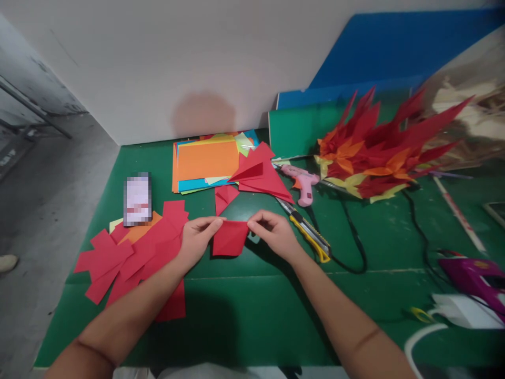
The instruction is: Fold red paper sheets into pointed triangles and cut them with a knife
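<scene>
A small piece of red paper (229, 239) is held by its top edge between my two hands, just above the green table. My left hand (199, 237) pinches its upper left corner. At the upper right corner, the thumb and fingers of my right hand (273, 231) are closed on it. Beyond it lies a small folded red paper piece (225, 197), and behind that are larger folded red sheets (264, 173). Many cut red paper pieces (106, 258) overlap to the left, partly under my left forearm.
A phone (137, 199) rests by the red pieces. Behind are stacked coloured sheets (207, 160). To the right lie a pink glue gun (302, 181), a yellow utility knife (311, 237), cables and a red-orange paper flower arrangement (374, 147). A white panel (221, 63) stands behind.
</scene>
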Motion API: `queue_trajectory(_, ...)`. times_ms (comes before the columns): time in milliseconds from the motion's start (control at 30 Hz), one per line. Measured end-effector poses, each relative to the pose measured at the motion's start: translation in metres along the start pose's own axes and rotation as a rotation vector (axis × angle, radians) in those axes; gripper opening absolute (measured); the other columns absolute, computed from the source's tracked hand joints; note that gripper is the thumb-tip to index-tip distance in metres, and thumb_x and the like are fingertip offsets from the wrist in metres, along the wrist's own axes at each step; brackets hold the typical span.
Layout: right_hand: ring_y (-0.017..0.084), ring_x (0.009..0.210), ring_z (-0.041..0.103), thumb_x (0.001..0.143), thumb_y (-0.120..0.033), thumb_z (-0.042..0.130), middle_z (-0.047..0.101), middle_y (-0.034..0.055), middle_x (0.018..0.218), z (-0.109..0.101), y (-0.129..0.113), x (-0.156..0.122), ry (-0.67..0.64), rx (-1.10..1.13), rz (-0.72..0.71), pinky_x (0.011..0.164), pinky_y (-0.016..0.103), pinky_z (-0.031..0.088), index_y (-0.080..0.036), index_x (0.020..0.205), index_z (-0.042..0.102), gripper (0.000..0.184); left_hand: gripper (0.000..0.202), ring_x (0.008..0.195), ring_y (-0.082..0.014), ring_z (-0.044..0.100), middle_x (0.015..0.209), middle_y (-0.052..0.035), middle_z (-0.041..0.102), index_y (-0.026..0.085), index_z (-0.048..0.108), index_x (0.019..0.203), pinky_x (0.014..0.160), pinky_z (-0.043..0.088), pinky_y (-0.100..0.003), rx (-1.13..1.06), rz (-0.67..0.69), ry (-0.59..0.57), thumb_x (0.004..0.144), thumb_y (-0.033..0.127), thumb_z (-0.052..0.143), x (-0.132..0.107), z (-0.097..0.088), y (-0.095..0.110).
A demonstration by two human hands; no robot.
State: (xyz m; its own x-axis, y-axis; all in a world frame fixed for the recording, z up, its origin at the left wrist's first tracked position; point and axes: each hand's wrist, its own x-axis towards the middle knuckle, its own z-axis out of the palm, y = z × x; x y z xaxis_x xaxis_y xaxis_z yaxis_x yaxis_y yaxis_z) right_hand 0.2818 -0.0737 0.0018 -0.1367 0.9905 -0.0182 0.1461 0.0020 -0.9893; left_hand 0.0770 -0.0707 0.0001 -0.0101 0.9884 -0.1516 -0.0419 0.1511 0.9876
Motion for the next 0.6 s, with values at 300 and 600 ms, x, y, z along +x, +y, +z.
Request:
queue_trajectory(300, 0.013, 0.066, 0.058, 0.075, -0.051, 0.069, 0.068, 0.0025, 0.08, 0.004, -0.003, 0.0, -0.055, 0.235, 0.068, 0.065, 0.027, 0.049, -0.021, 0.086, 0.065, 0.033, 0.029, 0.081, -0.0206, 0.07, 0.089, -0.0083, 0.076, 0.019, 0.078, 0.077, 0.074, 0.056, -0.031, -0.132, -0.028, 0.057, 0.066, 0.046, 0.079, 0.003, -0.001, -0.008)
queue_trajectory(600, 0.01, 0.055, 0.045, 0.075, -0.051, 0.067, 0.052, -0.0039, 0.059, 0.008, 0.001, -0.002, -0.042, 0.113, 0.067, 0.055, 0.024, 0.038, -0.02, 0.065, 0.054, 0.035, 0.025, 0.079, -0.022, 0.071, 0.085, -0.0079, 0.076, 0.02, 0.078, 0.075, 0.076, 0.057, -0.033, 0.052, 0.026, 0.015, 0.068, 0.044, 0.075, -0.007, 0.005, 0.006)
